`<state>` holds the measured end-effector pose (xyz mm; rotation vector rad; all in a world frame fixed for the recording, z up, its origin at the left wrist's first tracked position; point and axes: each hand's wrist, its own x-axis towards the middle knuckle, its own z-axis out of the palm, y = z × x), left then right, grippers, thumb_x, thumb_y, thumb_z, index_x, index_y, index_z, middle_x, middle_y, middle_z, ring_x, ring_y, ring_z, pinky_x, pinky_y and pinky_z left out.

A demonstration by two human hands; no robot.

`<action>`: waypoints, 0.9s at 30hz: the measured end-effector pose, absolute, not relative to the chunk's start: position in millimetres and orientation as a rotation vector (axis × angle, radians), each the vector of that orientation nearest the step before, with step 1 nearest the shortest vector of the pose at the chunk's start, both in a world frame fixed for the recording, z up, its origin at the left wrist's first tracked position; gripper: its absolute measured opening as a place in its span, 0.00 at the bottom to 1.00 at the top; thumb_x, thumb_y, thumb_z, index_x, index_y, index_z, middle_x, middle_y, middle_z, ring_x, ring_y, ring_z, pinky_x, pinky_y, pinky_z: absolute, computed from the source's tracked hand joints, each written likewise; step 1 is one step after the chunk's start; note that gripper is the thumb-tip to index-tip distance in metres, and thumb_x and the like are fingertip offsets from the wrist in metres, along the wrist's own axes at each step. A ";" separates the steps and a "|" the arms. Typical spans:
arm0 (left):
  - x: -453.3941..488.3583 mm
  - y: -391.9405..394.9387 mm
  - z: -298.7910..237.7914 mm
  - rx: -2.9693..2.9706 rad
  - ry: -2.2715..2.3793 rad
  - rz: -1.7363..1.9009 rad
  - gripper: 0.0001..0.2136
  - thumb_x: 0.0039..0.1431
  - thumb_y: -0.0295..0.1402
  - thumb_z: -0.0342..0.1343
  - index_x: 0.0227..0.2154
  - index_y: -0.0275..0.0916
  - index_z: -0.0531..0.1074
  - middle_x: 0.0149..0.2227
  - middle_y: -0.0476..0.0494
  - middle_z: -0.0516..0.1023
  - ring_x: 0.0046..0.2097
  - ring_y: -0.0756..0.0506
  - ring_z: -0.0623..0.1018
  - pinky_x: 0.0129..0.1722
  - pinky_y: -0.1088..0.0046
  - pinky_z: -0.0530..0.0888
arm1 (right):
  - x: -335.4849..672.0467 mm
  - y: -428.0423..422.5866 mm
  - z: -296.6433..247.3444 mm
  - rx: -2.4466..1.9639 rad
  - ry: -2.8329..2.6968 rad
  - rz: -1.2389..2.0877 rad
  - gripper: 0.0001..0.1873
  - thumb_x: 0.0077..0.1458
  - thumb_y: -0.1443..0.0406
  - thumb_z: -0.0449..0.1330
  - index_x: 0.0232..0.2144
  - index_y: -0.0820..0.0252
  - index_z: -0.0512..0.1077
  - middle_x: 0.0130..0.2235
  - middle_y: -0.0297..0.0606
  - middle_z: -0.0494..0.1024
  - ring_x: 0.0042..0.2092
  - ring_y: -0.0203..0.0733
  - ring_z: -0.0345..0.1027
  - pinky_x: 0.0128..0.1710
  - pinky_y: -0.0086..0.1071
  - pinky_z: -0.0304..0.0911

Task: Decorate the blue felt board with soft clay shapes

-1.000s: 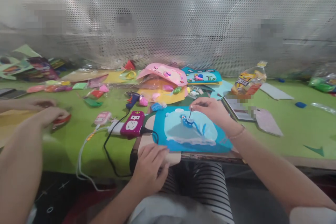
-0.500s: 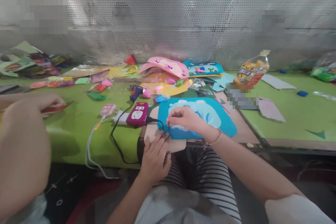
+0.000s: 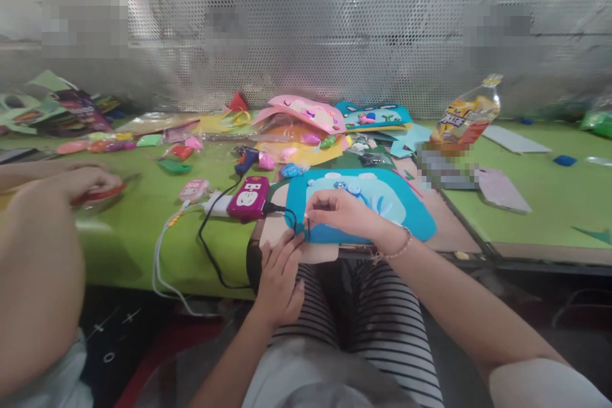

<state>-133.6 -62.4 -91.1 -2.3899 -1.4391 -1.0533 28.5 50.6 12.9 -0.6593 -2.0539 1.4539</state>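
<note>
A blue foam sheet (image 3: 417, 207) with a light-blue centre and raised blue decorations lies before me on a beige card (image 3: 326, 254). My right hand (image 3: 342, 213) is over the sheet's left part, thumb and fingertips pinched on a thin dark stick-like piece (image 3: 308, 227) that points down at the sheet. What this piece is, I cannot make out. My left hand (image 3: 283, 277) lies with fingers stretched out, its fingertips touching the lower left corner of the sheet. Beside the hands rests a purple power bank (image 3: 249, 197) with a black cable (image 3: 282, 208) plugged in.
Left of the sheet are a pink case (image 3: 194, 190), white cables (image 3: 155, 268) and a dark-blue glue gun (image 3: 245, 160). Pink (image 3: 306, 113) and blue decorated foam pieces lie behind. A bottle (image 3: 466, 116) and phone (image 3: 503, 190) are right. Another person's hand (image 3: 93, 180) holds something red.
Both hands keep nearly the same pose at the sheet's left edge. The view has shifted slightly. The other person's hand at left has moved a little.
</note>
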 end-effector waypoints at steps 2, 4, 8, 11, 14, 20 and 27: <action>-132.7 -61.9 -93.5 -2.375 -1.436 -1.071 0.25 0.51 0.29 0.42 0.54 0.35 0.58 0.55 0.33 0.68 0.62 0.36 0.60 0.61 0.50 0.43 | 29.3 49.3 13.8 -0.683 -2.105 1.384 0.04 0.53 0.65 0.57 0.28 0.59 0.68 0.28 0.32 0.75 0.31 0.35 0.70 0.35 0.31 0.67; -131.3 -61.7 -94.7 -2.357 -1.443 -1.088 0.24 0.51 0.29 0.43 0.54 0.35 0.58 0.55 0.33 0.68 0.62 0.36 0.60 0.62 0.50 0.43 | 30.1 47.8 15.1 -0.700 -2.143 1.312 0.04 0.54 0.65 0.56 0.28 0.59 0.67 0.28 0.32 0.75 0.32 0.35 0.70 0.35 0.31 0.66; -129.8 -61.4 -93.9 -2.341 -1.450 -1.102 0.23 0.51 0.29 0.43 0.53 0.35 0.59 0.54 0.33 0.68 0.61 0.36 0.61 0.62 0.51 0.44 | 32.1 46.8 16.0 -0.685 -2.148 1.279 0.04 0.56 0.65 0.54 0.29 0.58 0.65 0.28 0.32 0.74 0.32 0.35 0.70 0.35 0.30 0.66; -129.8 -61.3 -93.3 -2.340 -1.447 -1.101 0.23 0.52 0.29 0.43 0.53 0.35 0.60 0.54 0.34 0.69 0.61 0.36 0.61 0.62 0.51 0.44 | 32.9 47.6 15.0 -0.684 -2.184 1.224 0.05 0.57 0.65 0.54 0.29 0.58 0.65 0.28 0.32 0.74 0.31 0.35 0.69 0.33 0.30 0.65; -129.4 -61.2 -94.1 -2.332 -1.453 -1.107 0.22 0.52 0.29 0.43 0.53 0.35 0.60 0.54 0.33 0.69 0.61 0.36 0.61 0.62 0.51 0.44 | 32.0 48.1 14.0 -0.691 -2.202 1.180 0.05 0.56 0.65 0.54 0.29 0.58 0.65 0.28 0.32 0.74 0.31 0.35 0.69 0.33 0.30 0.65; -128.5 -61.3 -96.8 -2.324 -1.464 -1.105 0.23 0.53 0.28 0.44 0.53 0.33 0.59 0.55 0.33 0.68 0.62 0.36 0.60 0.62 0.50 0.43 | 30.4 46.8 13.6 -0.678 -2.189 1.236 0.04 0.56 0.65 0.54 0.29 0.58 0.66 0.29 0.32 0.74 0.31 0.35 0.69 0.34 0.31 0.65; -128.0 -61.3 -94.8 -2.320 -1.467 -1.108 0.22 0.52 0.28 0.43 0.53 0.34 0.60 0.54 0.34 0.68 0.61 0.37 0.60 0.62 0.50 0.43 | 32.0 46.1 14.4 -0.647 -2.149 1.292 0.05 0.56 0.64 0.55 0.30 0.58 0.66 0.28 0.32 0.73 0.31 0.35 0.69 0.34 0.31 0.65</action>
